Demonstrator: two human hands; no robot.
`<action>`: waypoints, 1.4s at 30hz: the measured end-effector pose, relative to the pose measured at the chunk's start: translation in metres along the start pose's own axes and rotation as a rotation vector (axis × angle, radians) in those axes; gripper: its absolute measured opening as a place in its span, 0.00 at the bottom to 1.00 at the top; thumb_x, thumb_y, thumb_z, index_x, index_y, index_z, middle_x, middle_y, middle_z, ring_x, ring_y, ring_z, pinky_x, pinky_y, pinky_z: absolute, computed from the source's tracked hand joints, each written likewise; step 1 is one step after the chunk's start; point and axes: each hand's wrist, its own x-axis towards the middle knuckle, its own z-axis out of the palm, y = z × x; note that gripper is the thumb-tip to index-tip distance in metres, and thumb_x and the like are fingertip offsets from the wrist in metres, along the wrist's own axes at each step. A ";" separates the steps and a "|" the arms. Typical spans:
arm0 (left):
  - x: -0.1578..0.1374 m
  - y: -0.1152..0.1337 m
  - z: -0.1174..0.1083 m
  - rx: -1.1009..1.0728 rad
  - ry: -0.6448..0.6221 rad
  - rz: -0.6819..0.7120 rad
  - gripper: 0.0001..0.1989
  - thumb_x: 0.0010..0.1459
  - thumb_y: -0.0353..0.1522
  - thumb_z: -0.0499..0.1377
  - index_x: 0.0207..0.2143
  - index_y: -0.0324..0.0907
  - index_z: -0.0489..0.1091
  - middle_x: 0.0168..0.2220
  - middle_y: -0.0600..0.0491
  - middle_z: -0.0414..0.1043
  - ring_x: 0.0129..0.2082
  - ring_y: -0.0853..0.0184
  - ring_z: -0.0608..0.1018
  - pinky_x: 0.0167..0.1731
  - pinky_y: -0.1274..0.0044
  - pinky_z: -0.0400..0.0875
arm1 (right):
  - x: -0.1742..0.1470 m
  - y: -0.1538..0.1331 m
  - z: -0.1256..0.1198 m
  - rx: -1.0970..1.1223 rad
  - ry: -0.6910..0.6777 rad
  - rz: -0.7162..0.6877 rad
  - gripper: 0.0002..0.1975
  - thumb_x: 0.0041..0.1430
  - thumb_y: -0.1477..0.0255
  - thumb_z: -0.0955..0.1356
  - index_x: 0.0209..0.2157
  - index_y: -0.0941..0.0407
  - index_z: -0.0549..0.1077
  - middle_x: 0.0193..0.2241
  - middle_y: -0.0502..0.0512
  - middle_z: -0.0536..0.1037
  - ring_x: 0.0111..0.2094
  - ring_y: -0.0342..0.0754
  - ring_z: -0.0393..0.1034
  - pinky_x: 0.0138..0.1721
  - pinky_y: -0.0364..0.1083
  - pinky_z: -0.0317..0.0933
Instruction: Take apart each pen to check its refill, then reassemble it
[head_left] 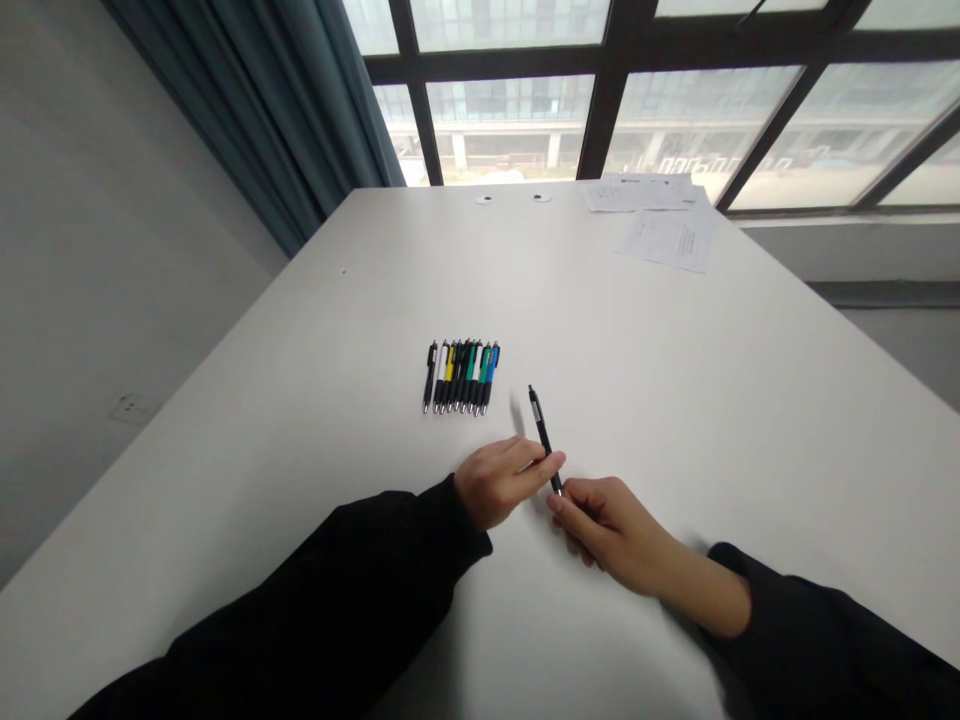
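Note:
A black pen (538,418) is held between my two hands above the white table, its clip end pointing away from me. My left hand (504,478) has its fingers closed around the pen's barrel. Lower down, my right hand (611,525) pinches the pen near its silver tip between thumb and forefinger. To the left and farther off, several pens (463,378) lie side by side in a row on the table. Their barrels are black, white, yellow, green and blue. One black pen (430,378) sits slightly apart at the row's left end.
The white table (375,300) runs out to a window (517,125). Printed paper sheets (667,235) lie at its far right corner. Two small round white pieces (485,200) are at the far edge. A blue-grey curtain (300,110) hangs at the far left.

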 end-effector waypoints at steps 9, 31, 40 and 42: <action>0.009 -0.007 0.001 0.173 0.127 -0.003 0.14 0.63 0.33 0.58 0.51 0.45 0.76 0.44 0.45 0.76 0.45 0.58 0.76 0.53 0.68 0.67 | 0.010 -0.004 -0.020 -0.565 0.224 -0.092 0.20 0.71 0.63 0.56 0.25 0.55 0.64 0.21 0.52 0.72 0.23 0.45 0.64 0.28 0.45 0.53; 0.018 -0.030 -0.035 1.081 0.211 -0.227 0.16 0.66 0.41 0.54 0.48 0.40 0.73 0.41 0.46 0.74 0.36 0.62 0.77 0.29 0.75 0.66 | 0.023 0.017 -0.091 -1.129 0.456 0.449 0.23 0.71 0.64 0.54 0.39 0.62 0.75 0.33 0.71 0.80 0.35 0.62 0.78 0.34 0.52 0.62; 0.020 -0.029 -0.033 1.091 0.212 -0.270 0.16 0.66 0.41 0.53 0.48 0.42 0.73 0.42 0.47 0.74 0.36 0.61 0.78 0.29 0.74 0.67 | 0.021 0.019 -0.101 -1.073 0.495 0.502 0.25 0.70 0.62 0.55 0.36 0.61 0.77 0.32 0.72 0.80 0.34 0.61 0.77 0.31 0.51 0.59; 0.019 -0.030 -0.033 1.088 0.225 -0.255 0.16 0.66 0.40 0.54 0.48 0.43 0.74 0.41 0.48 0.74 0.35 0.62 0.77 0.28 0.74 0.66 | 0.021 0.020 -0.101 -1.068 0.516 0.482 0.26 0.70 0.60 0.56 0.33 0.60 0.77 0.30 0.69 0.80 0.32 0.60 0.76 0.29 0.49 0.55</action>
